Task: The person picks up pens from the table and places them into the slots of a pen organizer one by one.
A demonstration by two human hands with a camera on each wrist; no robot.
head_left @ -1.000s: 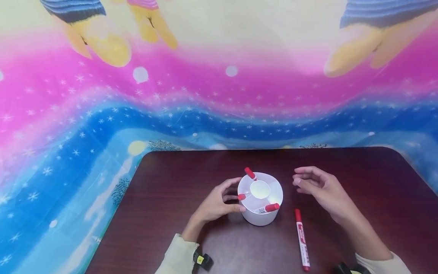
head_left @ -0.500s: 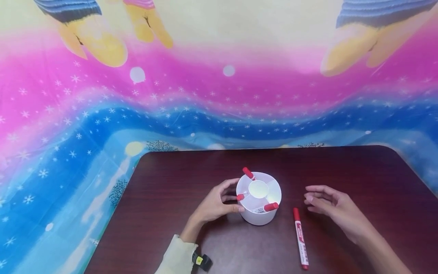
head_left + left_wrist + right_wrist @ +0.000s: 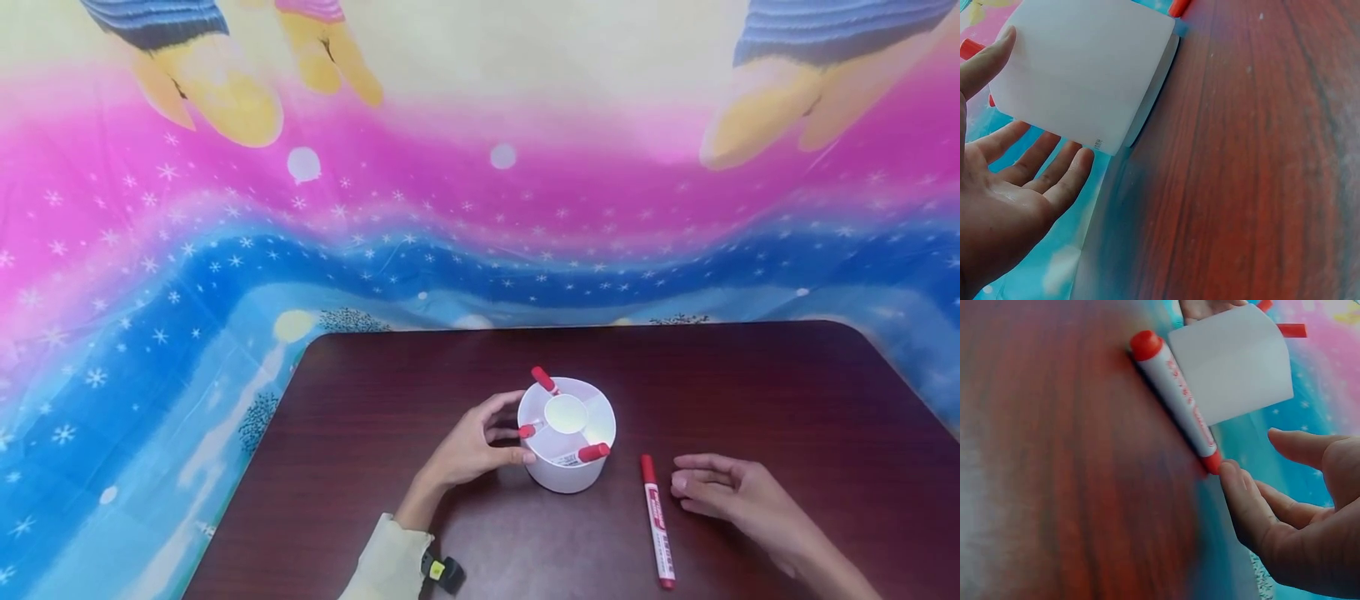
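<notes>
Left hand (image 3: 471, 450) holding white holder (image 3: 567, 468), right hand (image 3: 731, 493) beside marker (image 3: 656, 523) — untouched

Bare table (image 3: 787, 392) lay right of the right hand (image 3: 731, 496); the marker (image 3: 656, 521) seemed just clear of its fingertips.

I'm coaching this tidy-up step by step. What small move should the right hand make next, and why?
Probably slide the right hand a little toward the red-capped white marker lying on the dark wooden table and pinch it. Its fingers are relaxed and not gripping it. Three markers already stand in the round white plastic holder, which the left hand steadies.
</notes>
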